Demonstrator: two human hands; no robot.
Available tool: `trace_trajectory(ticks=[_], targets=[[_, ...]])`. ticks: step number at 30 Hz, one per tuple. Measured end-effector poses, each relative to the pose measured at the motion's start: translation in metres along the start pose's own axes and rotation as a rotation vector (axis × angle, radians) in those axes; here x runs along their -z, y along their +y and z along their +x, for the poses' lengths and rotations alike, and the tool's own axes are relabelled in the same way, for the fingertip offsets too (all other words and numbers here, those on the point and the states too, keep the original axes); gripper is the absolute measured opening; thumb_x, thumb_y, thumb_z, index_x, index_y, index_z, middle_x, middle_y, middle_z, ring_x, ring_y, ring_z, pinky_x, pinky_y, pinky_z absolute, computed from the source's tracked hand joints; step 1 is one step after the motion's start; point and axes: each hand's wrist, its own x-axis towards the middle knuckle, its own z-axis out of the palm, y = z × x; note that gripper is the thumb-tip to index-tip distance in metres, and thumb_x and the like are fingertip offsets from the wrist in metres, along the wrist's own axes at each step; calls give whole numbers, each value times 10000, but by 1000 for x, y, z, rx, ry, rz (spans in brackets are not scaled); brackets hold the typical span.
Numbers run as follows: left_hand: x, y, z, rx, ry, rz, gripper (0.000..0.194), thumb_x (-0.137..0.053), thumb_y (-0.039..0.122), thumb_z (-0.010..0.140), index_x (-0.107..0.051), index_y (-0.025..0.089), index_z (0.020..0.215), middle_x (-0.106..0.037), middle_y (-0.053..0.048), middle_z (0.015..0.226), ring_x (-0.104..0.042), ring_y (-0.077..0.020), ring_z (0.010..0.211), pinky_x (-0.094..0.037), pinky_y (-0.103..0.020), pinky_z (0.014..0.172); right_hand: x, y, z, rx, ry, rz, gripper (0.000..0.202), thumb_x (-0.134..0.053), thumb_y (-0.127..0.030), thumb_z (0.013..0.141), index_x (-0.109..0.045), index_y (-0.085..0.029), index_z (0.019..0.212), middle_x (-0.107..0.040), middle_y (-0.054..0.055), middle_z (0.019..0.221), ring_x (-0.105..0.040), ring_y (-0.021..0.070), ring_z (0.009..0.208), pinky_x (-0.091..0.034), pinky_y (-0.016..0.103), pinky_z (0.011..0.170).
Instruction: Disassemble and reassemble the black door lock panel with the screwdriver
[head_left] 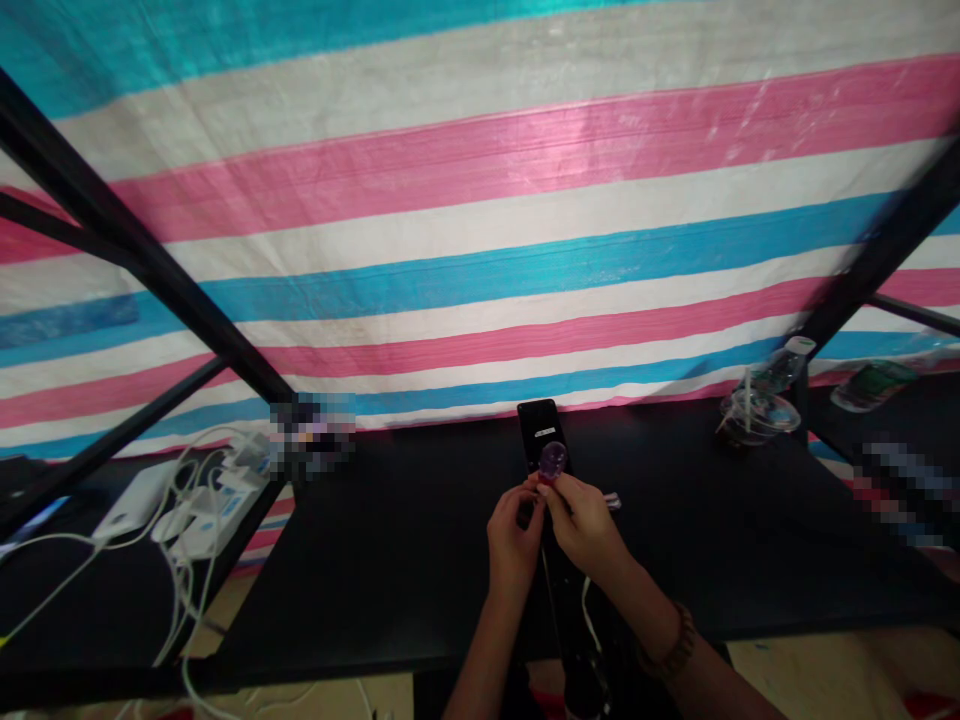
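Above the dark table, near its middle, both my hands meet in front of a black phone (538,425). My right hand (589,525) is closed in a pinch at the lower end of a small, shiny purple see-through ball (553,461) with a reddish base. My left hand (514,540) touches my right fingertips, its thumb and finger pinched together. What those left fingers hold, if anything, is too small to make out. Just right of my right hand a small pale strip (613,501) shows. A white cable (589,610) runs down below my right wrist.
The black table (390,560) ends at a striped plastic sheet (525,240). To the left lie a white power strip (214,515), tangled cables and a white power bank (135,500). At right are a clear bottle (784,365) and a plastic cup (757,415), beside dark metal posts (877,250).
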Motion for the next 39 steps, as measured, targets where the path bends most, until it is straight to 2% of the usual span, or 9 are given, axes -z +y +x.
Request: trace_trajectory(ticks=[3,7,10,13,15,18,22,29,39], targets=[[1,2,0,4,-6,-1,115,-629,258,835,-704,193,893,-729,-85,1000,-686,-215,906,-539,-296,710,-2,3,-1,-19,66,-7,117,-560,-218,920,-673,-200,946,-725,62,880,-700,194,801,-553,288,742],[2,4,2,28,-11,16,124,-622,282,843,-708,193,854,-732,-86,989,-691,-214,872,-536,-292,676,-2,5,-2,-57,164,16,83,-622,-223,888,-683,-203,836,-712,39,797,-686,182,725,-546,273,681],[2,5,2,21,-5,17,127,-620,289,845,-701,193,851,-733,-83,967,-691,-211,856,-538,-292,666,1,1,-1,-41,58,42,171,-562,-198,919,-693,-212,810,-722,40,787,-700,188,762,-547,270,699],[1,4,2,2,-1,25,127,-613,282,845,-697,190,872,-730,-83,959,-687,-210,855,-536,-289,657,4,-3,0,-32,-68,31,245,-470,-165,947,-704,-218,894,-732,51,827,-708,190,794,-554,274,722],[1,2,1,-3,-7,28,123,-608,275,848,-694,188,855,-726,-87,975,-684,-212,873,-534,-286,658,4,-5,1,-23,-90,20,273,-433,-149,950,-698,-214,957,-734,64,879,-707,191,825,-559,289,764],[0,1,1,-4,-28,24,119,-605,248,845,-702,189,883,-723,-86,997,-681,-209,881,-534,-291,685,1,-4,1,-19,-23,0,175,-513,-176,924,-682,-199,962,-721,73,903,-695,199,834,-561,304,782],[1,0,1,4,-22,24,145,-606,267,851,-710,191,916,-723,-87,999,-683,-207,869,-534,-294,682,-1,-1,1,-54,107,18,84,-620,-225,888,-688,-200,846,-709,52,821,-682,187,752,-559,276,693],[1,4,2,2,-1,32,142,-611,299,856,-703,193,878,-728,-84,966,-687,-213,864,-541,-295,658,4,-3,-1,-30,29,39,223,-517,-197,936,-728,-219,867,-744,51,815,-723,202,823,-579,278,731],[4,-3,6,23,-77,75,157,-583,289,882,-697,188,842,-685,-109,1050,-677,-209,908,-546,-311,706,16,-5,-4,-10,121,52,197,-565,-250,927,-758,-221,956,-775,76,898,-742,219,829,-603,323,761]])
